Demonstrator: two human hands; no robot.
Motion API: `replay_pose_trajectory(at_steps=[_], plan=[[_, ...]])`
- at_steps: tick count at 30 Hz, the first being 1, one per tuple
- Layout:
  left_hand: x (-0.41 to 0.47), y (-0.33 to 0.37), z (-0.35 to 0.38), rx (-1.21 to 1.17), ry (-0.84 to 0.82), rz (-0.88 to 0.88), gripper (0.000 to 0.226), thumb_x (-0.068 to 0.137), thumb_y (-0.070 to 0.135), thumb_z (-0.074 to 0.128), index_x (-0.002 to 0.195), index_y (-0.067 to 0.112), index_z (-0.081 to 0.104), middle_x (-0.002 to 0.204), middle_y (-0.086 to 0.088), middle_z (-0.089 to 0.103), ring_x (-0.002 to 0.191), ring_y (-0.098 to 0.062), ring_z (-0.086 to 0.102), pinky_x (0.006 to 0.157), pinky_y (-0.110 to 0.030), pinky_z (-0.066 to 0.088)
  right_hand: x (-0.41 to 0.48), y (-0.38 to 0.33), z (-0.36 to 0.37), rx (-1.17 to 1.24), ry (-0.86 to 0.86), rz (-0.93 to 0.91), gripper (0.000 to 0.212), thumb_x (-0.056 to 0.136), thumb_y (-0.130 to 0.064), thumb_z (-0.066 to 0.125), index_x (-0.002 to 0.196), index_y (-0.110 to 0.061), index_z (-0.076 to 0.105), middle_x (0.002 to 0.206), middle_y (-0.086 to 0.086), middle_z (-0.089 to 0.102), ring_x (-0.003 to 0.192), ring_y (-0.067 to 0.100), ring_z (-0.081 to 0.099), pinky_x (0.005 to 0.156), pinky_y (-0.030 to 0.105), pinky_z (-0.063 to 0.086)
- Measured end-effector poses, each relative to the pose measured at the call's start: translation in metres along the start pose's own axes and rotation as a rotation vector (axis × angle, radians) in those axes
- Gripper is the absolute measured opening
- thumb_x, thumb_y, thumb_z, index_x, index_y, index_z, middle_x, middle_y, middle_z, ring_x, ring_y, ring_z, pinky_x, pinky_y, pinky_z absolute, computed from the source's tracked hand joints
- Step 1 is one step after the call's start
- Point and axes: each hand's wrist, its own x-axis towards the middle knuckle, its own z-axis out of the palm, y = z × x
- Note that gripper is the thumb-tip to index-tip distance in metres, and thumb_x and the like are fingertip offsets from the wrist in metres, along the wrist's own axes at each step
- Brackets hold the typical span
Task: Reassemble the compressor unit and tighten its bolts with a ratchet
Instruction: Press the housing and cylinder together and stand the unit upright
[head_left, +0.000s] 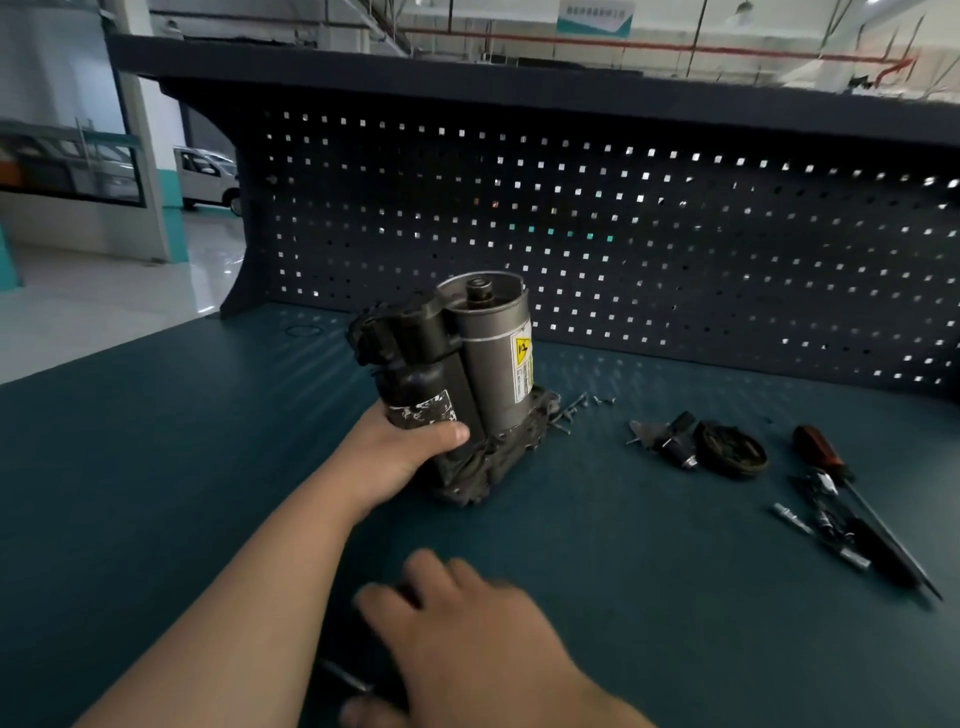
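Observation:
The compressor unit (467, 374) stands tilted on the green bench, a grey motor cylinder beside a black canister on a dark base. My left hand (405, 447) grips the black canister low down, thumb across its front. My right hand (467, 623) is blurred near the front edge, lying over a dark tool (348, 675) with a metal shaft; whether it holds the tool is unclear. Loose bolts (576, 405) lie just right of the compressor's base.
To the right lie a small bracket and black parts (670, 441), a round dark cap (732, 449), a red-handled screwdriver (826, 457) and sockets or extension bits (831, 530). A perforated back panel (623, 234) closes the bench's far side.

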Motion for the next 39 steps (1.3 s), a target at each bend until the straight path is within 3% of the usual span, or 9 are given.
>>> replay_pose_trajectory(at_steps=[7,11,14,17,24,27,29,33,39], plan=[[-0.002,0.001,0.001,0.004,0.008,-0.018,0.045,0.059,0.026,0.073,0.103,0.019,0.067,0.094,0.011,0.073,0.088,-0.002,0.066,0.076,-0.017,0.047,-0.002,0.013,0.009,0.124,0.175,0.102,0.017,0.095,-0.032,0.046,0.108,-0.024,0.055,0.112,0.003,0.054,0.101,0.023,0.055,0.080,0.036,0.044],[-0.001,0.002,-0.001,0.010,0.005,-0.023,0.042,0.059,0.027,0.073,0.100,0.019,0.066,0.092,0.009,0.072,0.088,-0.006,0.066,0.077,-0.021,0.047,-0.004,0.078,-0.012,0.867,0.642,0.477,0.021,0.090,-0.026,0.060,0.070,-0.020,0.058,0.059,-0.008,0.058,0.057,0.007,0.050,0.057,0.025,0.043],[-0.002,0.002,-0.001,0.012,-0.018,-0.020,0.047,0.060,0.028,0.073,0.105,0.020,0.065,0.094,0.011,0.073,0.090,-0.003,0.067,0.074,-0.016,0.047,0.001,0.120,-0.036,1.290,0.907,0.569,0.021,0.095,-0.019,0.057,0.076,-0.013,0.061,0.058,-0.005,0.062,0.054,0.014,0.056,0.052,0.028,0.047],[-0.003,0.002,0.000,0.001,-0.013,-0.019,0.050,0.060,0.028,0.073,0.108,0.020,0.065,0.095,0.012,0.072,0.089,-0.001,0.066,0.072,-0.013,0.047,0.008,0.143,-0.046,1.129,1.006,0.592,0.011,0.093,-0.016,0.060,0.082,-0.014,0.064,0.061,-0.006,0.068,0.056,0.009,0.064,0.056,0.024,0.053],[-0.001,0.001,-0.002,-0.017,-0.028,-0.012,0.044,0.060,0.025,0.073,0.103,0.020,0.066,0.091,0.014,0.073,0.086,0.001,0.067,0.067,-0.008,0.047,0.031,0.156,-0.047,1.532,0.701,0.717,0.014,0.096,-0.006,0.046,0.098,-0.005,0.060,0.059,0.001,0.067,0.046,0.013,0.058,0.046,0.026,0.048],[0.001,-0.002,-0.003,-0.016,-0.034,-0.014,0.042,0.059,0.026,0.073,0.101,0.021,0.067,0.092,0.013,0.073,0.086,0.000,0.067,0.068,-0.010,0.047,0.046,0.156,-0.052,1.163,0.802,0.702,0.025,0.091,-0.010,0.046,0.105,-0.010,0.066,0.072,-0.007,0.063,0.062,0.012,0.054,0.065,0.027,0.045],[0.002,-0.002,-0.005,-0.008,-0.036,-0.018,0.045,0.056,0.029,0.076,0.100,0.023,0.067,0.091,0.014,0.073,0.085,0.002,0.067,0.068,-0.010,0.047,0.054,0.148,-0.061,0.842,0.752,0.541,0.029,0.091,-0.040,0.052,0.112,-0.023,0.063,0.092,-0.016,0.060,0.084,0.002,0.056,0.078,0.023,0.042],[0.003,0.000,-0.009,-0.030,-0.110,-0.022,0.056,0.053,0.030,0.078,0.107,0.024,0.066,0.102,0.009,0.073,0.094,-0.004,0.067,0.072,-0.012,0.050,0.072,0.136,-0.076,0.531,0.413,0.400,0.094,0.057,-0.078,0.056,0.141,-0.042,0.033,0.126,-0.008,0.033,0.125,0.021,0.041,0.105,0.043,0.038],[0.001,0.003,-0.006,-0.042,-0.136,0.011,0.045,0.057,0.021,0.076,0.102,0.024,0.068,0.100,0.007,0.074,0.094,-0.007,0.068,0.072,-0.013,0.050,0.079,0.129,-0.083,0.780,0.539,0.333,0.068,0.058,-0.056,0.079,0.116,-0.031,0.056,0.105,-0.013,0.066,0.092,0.002,0.064,0.079,0.027,0.050]])
